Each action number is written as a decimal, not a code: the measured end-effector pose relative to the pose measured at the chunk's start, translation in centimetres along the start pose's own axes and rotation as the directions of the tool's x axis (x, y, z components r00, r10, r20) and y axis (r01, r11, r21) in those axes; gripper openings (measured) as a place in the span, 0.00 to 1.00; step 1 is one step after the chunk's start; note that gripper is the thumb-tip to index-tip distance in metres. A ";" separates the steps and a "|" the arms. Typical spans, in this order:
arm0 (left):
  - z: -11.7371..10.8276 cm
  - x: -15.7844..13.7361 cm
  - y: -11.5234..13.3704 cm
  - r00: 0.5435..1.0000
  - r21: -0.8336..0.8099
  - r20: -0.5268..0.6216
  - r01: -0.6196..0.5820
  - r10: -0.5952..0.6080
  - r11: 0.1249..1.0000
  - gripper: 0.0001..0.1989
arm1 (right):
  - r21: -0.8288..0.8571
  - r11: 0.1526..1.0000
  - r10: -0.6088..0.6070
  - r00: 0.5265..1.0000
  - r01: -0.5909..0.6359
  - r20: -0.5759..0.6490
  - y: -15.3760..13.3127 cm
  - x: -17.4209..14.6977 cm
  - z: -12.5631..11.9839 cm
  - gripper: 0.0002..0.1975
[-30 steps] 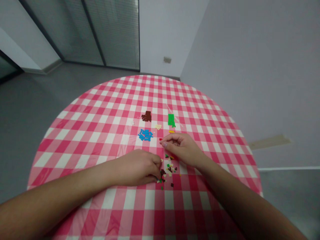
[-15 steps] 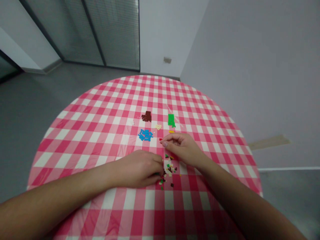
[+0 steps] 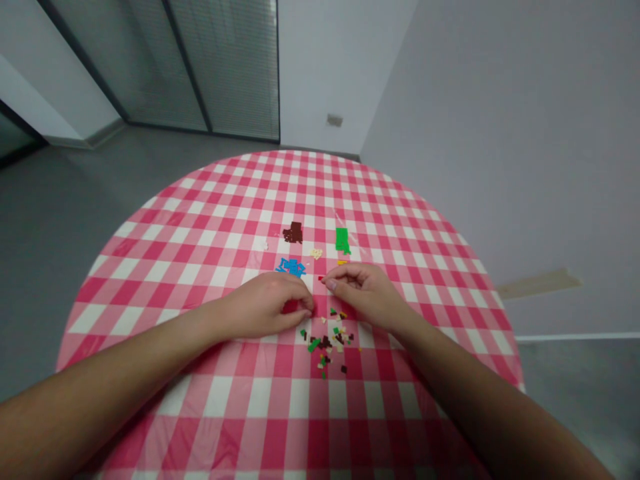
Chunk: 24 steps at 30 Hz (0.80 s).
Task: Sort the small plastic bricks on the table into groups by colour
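Observation:
My left hand (image 3: 270, 303) is closed, thumb and fingertips drawn together just left of a mixed pile of small building bricks (image 3: 327, 341). Whatever is in its pinch is too small or hidden to make out. Beyond its knuckles lie blue bricks (image 3: 291, 267), partly covered by the hand. My right hand (image 3: 365, 293) rests on the table with fingers curled and thumb near the index tip; I cannot make out anything between them. Right at its fingertips is a tiny red brick (image 3: 321, 278). Yellow pieces (image 3: 342, 263) lie just past its fingers.
Farther back on the round table with its checked cloth (image 3: 200, 200) are brown bricks (image 3: 294, 233), green bricks (image 3: 342, 239), cream pieces (image 3: 316, 253) and a few whitish bits (image 3: 265, 246). A wall (image 3: 500, 167) stands to the right.
My left hand has moved away from the mixed pile, up and to the left toward the blue bricks, uncovering green and brown pieces. My right hand has barely shifted.

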<state>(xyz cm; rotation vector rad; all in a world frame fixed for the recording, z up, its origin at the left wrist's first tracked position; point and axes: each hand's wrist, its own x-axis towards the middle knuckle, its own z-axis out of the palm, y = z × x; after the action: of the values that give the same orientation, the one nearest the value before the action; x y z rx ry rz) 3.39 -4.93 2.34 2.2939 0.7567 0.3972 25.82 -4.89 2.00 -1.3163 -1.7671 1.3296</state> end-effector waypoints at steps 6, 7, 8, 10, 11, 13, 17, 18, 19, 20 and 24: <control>0.6 -0.1 -0.4 0.999 0.077 0.037 -0.025 0.022 0.997 0.09 | 0.010 1.000 -0.003 1.000 0.003 -0.004 0.3 0.0 0.0 0.11; 0.7 -0.2 -0.4 0.999 0.082 0.032 -0.021 0.018 0.996 0.09 | 0.013 1.000 -0.007 1.000 0.007 -0.004 0.3 0.0 0.0 0.11; 0.7 -0.2 -0.4 1.000 0.088 0.024 -0.013 0.011 0.996 0.10 | 0.014 1.000 -0.011 1.000 0.011 -0.002 0.4 0.1 0.0 0.11; 0.7 -0.2 -0.4 1.000 0.098 0.003 0.008 -0.009 0.995 0.08 | 0.018 1.000 -0.008 1.000 0.008 0.010 0.5 0.1 0.0 0.11; 0.6 -0.2 -0.3 1.000 0.098 -0.010 0.017 -0.016 0.995 0.06 | 0.020 1.000 0.000 1.000 -0.001 0.023 0.5 0.1 0.0 0.11; 0.5 -0.3 -0.2 0.998 0.083 -0.054 0.020 -0.016 0.996 0.03 | 0.027 0.999 0.031 0.997 -0.033 0.068 0.4 0.1 0.1 0.10; 0.2 -0.3 0.1 0.975 0.046 -0.220 -0.020 0.029 0.999 0.02 | 0.077 0.994 0.068 0.985 -0.081 0.158 0.3 0.0 0.5 0.10; 0.2 -0.3 0.2 0.965 0.041 -0.259 -0.030 0.040 0.999 0.02 | 0.091 0.992 0.068 0.984 -0.084 0.167 0.3 0.0 0.7 0.10; 0.2 -0.3 0.2 0.956 0.038 -0.289 -0.042 0.051 0.998 0.02 | 0.101 0.991 0.068 0.983 -0.086 0.169 0.3 -0.1 0.9 0.11; 0.2 -0.3 0.2 0.948 0.037 -0.310 -0.056 0.065 0.998 0.02 | 0.106 0.990 0.070 0.983 -0.088 0.170 0.4 -0.1 1.0 0.11; 0.3 -0.2 0.2 0.929 0.050 -0.342 -0.133 0.142 0.990 0.05 | 0.121 0.988 0.071 0.981 -0.094 0.178 0.4 -0.2 1.5 0.11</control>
<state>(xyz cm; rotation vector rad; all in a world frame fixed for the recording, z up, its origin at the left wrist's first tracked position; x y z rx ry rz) 3.44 -5.38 2.26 2.3376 0.7724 0.8782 24.77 -5.68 1.08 -1.2473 -1.7225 1.6200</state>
